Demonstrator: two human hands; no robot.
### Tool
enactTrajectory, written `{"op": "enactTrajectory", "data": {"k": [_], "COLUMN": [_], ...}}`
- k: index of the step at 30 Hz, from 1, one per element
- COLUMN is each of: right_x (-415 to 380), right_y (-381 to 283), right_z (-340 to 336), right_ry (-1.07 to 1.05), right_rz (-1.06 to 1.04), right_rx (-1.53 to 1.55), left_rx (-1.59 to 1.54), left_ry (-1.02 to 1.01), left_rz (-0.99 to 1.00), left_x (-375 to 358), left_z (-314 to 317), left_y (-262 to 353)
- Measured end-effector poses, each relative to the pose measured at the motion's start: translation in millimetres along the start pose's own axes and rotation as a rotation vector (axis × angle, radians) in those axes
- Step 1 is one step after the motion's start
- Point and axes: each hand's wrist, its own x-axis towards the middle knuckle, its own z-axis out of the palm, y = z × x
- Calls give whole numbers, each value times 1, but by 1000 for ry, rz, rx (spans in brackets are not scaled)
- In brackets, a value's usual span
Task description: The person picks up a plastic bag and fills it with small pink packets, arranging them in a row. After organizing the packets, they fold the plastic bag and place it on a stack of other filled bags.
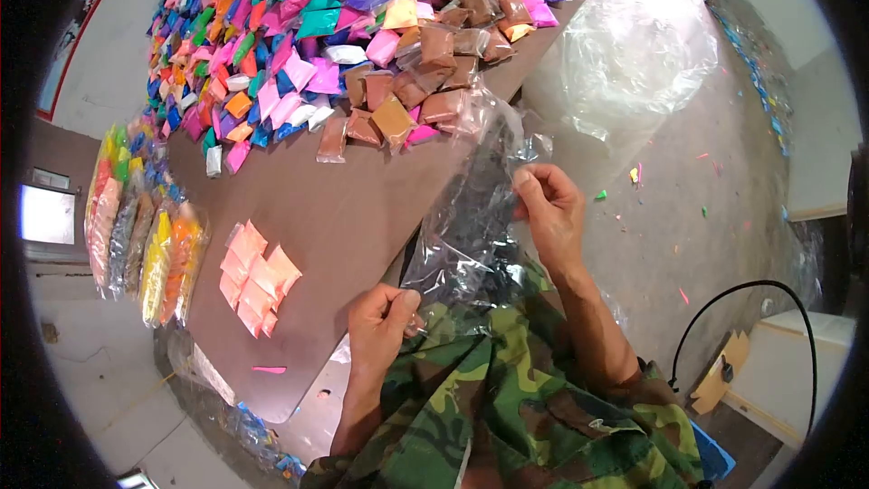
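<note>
Transparent plastic bag (462, 226) at desk (326, 208) near edge, long axis roughly following that edge, far end toward desk's brown packets (437, 45). Left hand (382, 321) pinches its near end, right hand (552, 213) its side away from desk. Peach packets (258, 276) on desk, surface stretching between them and bag.

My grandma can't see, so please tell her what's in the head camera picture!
A person's left hand and right hand hold a clear plastic bag over camouflage clothing. Beside them, a brown table bears a heap of colourful packets and some peach packets.
</note>
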Motion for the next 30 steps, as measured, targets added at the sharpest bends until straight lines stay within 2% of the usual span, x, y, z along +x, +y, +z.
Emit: {"op": "enactTrajectory", "data": {"k": [6, 9, 12, 13, 16, 19, 21, 22, 25, 28, 30], "right_x": [-2, 1, 3, 4, 10, 16, 22, 24, 23, 25, 21], "right_y": [1, 5, 0, -1, -6, -21, -34, -42, -57, -52, -48], "right_z": [7, 5, 7, 8, 10, 19, 27, 32, 47, 55, 60], "right_ry": [-53, -100, -162, -198, -321, -436, -492, -504, -525, -503, -421], "right_rz": [-4, -43, -62, -67, -78, -86, -108, -126, -156, -201, -302], "right_rx": [105, 119, 85, 80, 58, 5, -59, -89, -147, -274, -341], "left_rx": [83, 212, 247, 403, 418, 459, 411, 386, 506, 642, 764], "left_ry": [-44, -33, 87, 113, 265, 296, 273, 258, 278, 539, 411], "left_rz": [10, 36, 169, 249, 365, 349, 478, 544, 548, 791, 827], "left_x": [-3, -8, -3, 5, 22, 40, 53, 58, 60, 53, 34], "left_z": [-10, -15, -29, -39, -45, -49, -53, -54, -34, -32, -36], "left_y": [-8, 12, 6, 11, 39, 80, 90, 94, 107, 107, 112]}}
